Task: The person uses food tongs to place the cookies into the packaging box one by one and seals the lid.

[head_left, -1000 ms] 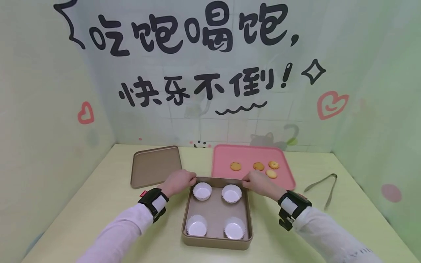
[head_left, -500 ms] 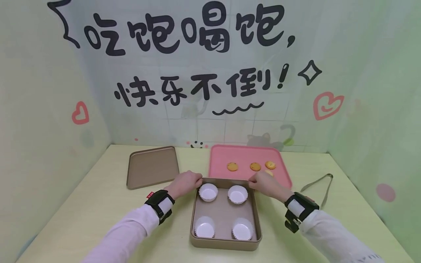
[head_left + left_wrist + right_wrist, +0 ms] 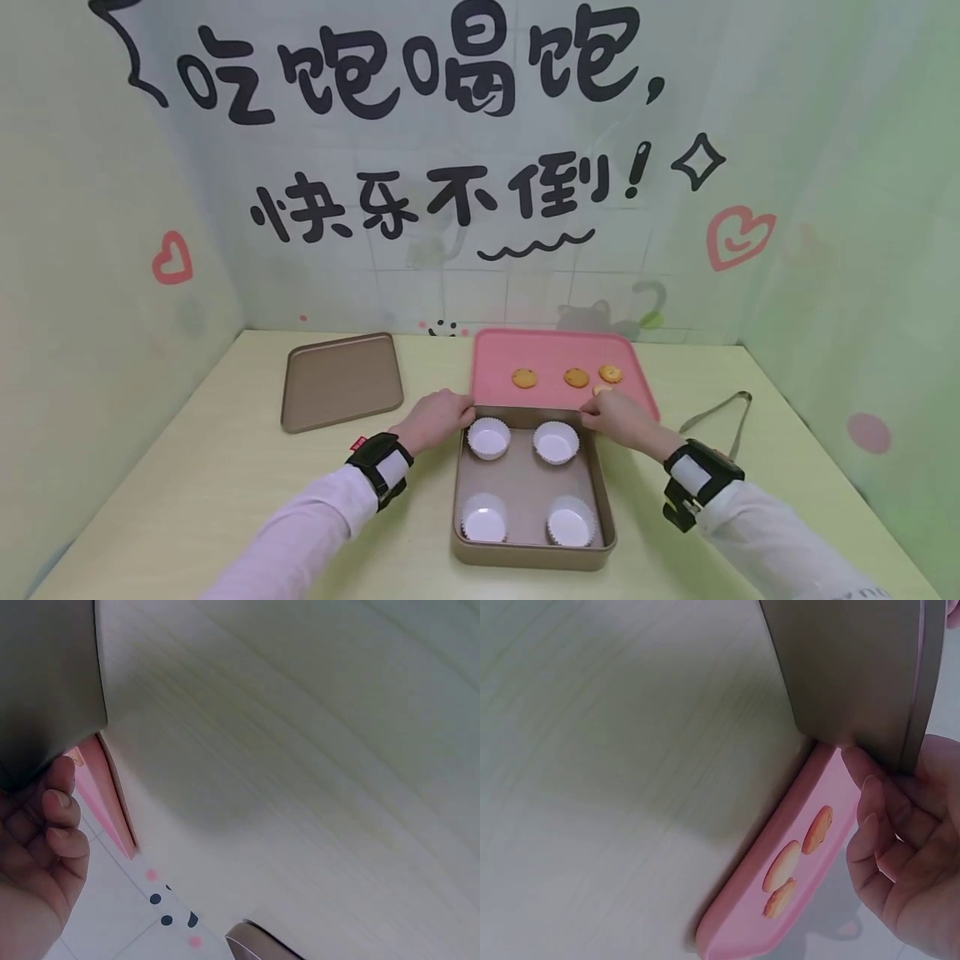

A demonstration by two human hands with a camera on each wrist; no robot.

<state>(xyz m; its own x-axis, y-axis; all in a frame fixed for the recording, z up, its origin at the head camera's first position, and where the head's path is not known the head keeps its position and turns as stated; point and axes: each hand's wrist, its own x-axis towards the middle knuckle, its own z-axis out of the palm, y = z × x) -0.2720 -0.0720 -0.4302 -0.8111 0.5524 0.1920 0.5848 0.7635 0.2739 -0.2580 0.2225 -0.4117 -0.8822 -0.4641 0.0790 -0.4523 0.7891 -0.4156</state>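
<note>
A deep brown rectangular baking pan (image 3: 513,479) stands at the front middle of the table in the head view. Several white paper baking cups (image 3: 556,442) sit inside it, one in each corner area. My left hand (image 3: 435,419) pinches the pan's far left corner, while my right hand (image 3: 626,423) pinches the far right one. Both wrist views show the pan's outer wall (image 3: 49,675) against the fingers. In the right wrist view the right hand (image 3: 904,851) has its fingers curled behind the wall, thumb by the rim.
Directly behind the pan lies a pink tray (image 3: 498,354) with several cookies (image 3: 576,377), one partly hidden by the right hand. A flat brown baking tray (image 3: 341,383) rests at the back left. Metal tongs (image 3: 738,421) lie at the right, and printed walls enclose the back and sides.
Both hands have slid the pan to the right with its cups, so it now sits straight in front of the pink tray. The head view has turned slightly to the right.
</note>
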